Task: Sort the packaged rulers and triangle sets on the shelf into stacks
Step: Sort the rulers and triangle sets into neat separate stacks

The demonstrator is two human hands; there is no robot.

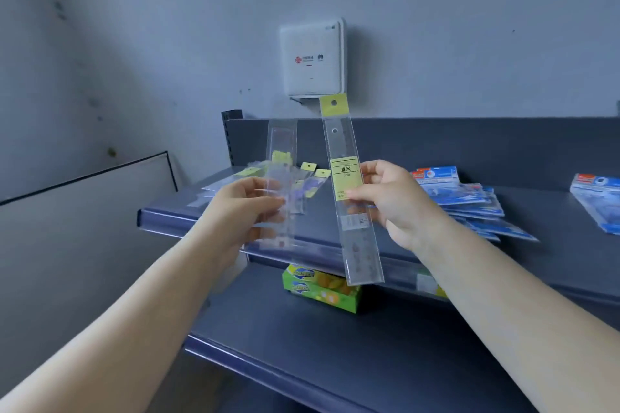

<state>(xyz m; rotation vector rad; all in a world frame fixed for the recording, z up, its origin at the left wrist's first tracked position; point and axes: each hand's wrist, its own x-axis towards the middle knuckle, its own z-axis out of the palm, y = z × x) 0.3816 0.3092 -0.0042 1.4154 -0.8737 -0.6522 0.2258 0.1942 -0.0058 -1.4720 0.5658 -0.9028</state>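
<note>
Each hand pinches one packaged ruler above the shelf [553,211]: left hand [250,203] the blurred ruler [280,184], right hand [391,199] the yellow-labelled ruler [349,191]. Slick sleeves could slip from such light grips.

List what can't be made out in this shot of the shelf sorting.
Head view only:
- Clear packaged ruler in the left hand: motion-blurred, markings unreadable.
- Loose pile of clear yellow-tagged ruler packs on the grey shelf: hidden behind both held rulers, count unclear.
- Blue triangle-set packs: cut by the right edge.
- Green box: shelf lip covers its top.
</note>
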